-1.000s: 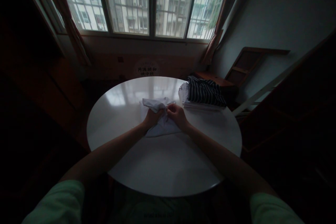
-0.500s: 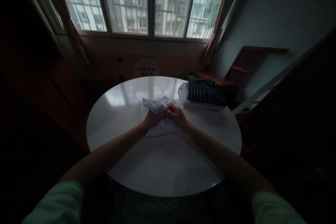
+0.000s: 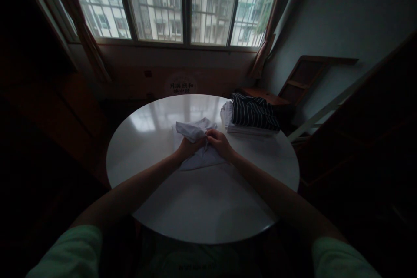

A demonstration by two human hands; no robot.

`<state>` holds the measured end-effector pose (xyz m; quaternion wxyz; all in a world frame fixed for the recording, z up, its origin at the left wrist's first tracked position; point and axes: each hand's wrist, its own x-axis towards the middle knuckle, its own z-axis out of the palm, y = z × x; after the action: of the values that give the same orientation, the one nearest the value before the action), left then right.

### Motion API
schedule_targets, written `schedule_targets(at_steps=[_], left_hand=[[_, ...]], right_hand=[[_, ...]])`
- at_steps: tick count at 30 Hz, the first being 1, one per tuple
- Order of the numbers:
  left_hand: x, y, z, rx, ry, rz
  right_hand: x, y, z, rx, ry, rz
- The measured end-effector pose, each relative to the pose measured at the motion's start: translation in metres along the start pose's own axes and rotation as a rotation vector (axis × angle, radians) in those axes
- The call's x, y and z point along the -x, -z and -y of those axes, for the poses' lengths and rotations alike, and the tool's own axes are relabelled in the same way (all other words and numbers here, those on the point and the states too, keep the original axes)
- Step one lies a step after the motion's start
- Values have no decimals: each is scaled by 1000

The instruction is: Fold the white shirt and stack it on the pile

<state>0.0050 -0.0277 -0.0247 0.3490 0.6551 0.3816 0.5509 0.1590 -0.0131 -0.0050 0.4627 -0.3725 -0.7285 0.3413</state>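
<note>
A white shirt-like garment lies bunched on the round white table, its upper part lifted in folds. My left hand is closed on the raised cloth from the left, with some fingers hidden under the fabric. From the right, my right hand pinches the same cloth near the middle, its fingertips meeting those of my left hand. Which small part of the garment sits between the fingertips is too dark to make out.
At the table's back right sits a stack of folded white clothes with a black striped garment on top. Behind it stands a wooden chair by the wall. A barred window with curtains lies beyond the table.
Both hands keep their hold on the white garment in nearly the same place. The whole view has shifted very slightly.
</note>
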Motion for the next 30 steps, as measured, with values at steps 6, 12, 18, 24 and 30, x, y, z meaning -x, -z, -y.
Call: schedule_targets(at_steps=[6,12,18,24,30], left_hand=[[1,-1,-3,60,-10,-2],[0,-1,-5,24,-36,18],[2,0,-7,-7,-19,5],[1,1,-7,-39,-27,14],[0,3,-1,-91,-58,40]], right_hand=[[4,-4,6,89,73,-61],[6,-6,10,234,221,-138],[8,-5,13,359,353,-228],[8,-5,12,356,426,-175],[7,-1,11,410,417,-114]])
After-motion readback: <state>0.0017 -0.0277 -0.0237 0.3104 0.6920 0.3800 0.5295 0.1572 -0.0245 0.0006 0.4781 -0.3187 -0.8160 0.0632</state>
